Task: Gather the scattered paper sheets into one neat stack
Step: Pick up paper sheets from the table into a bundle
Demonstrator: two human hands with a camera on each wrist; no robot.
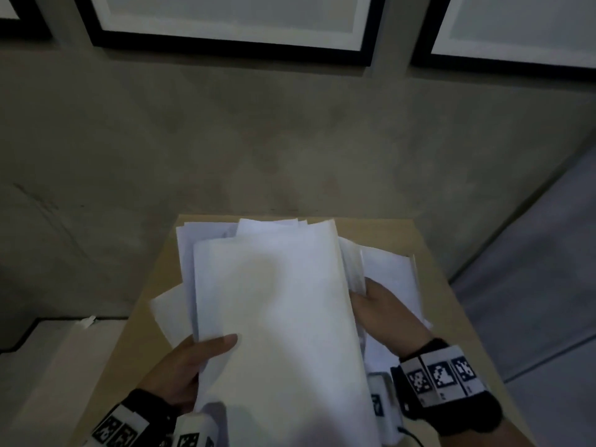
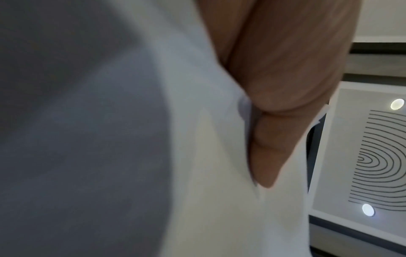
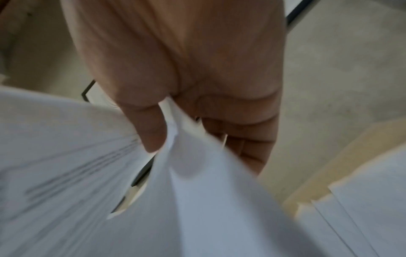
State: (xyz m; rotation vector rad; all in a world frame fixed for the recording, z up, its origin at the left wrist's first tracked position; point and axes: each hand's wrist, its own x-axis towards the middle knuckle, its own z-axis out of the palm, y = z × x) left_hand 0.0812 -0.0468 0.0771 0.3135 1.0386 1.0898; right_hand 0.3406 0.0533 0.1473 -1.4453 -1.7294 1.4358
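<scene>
The gathered bundle of sheets (image 1: 274,301) is gripped between the left hand (image 1: 187,366) and right hand (image 1: 380,312), raised off the bench (image 1: 458,317), seemingly so that edges can be squared, while loose sheets (image 1: 393,272) are left beyond the right hand.

both forearms reach forward from the lower edge of the head view, each wrist wrapped in a dark band with black-and-white markers. the left hand (image 1: 187,366) grips the near left edge of the sheets (image 1: 274,317) — thumb flat on top, the other fingers hidden beneath. the right hand (image 1: 380,314) pinches the sheets' right edge — thumb on one side, fingers (image 3: 246,139) curled behind, back of the hand upward.
</scene>
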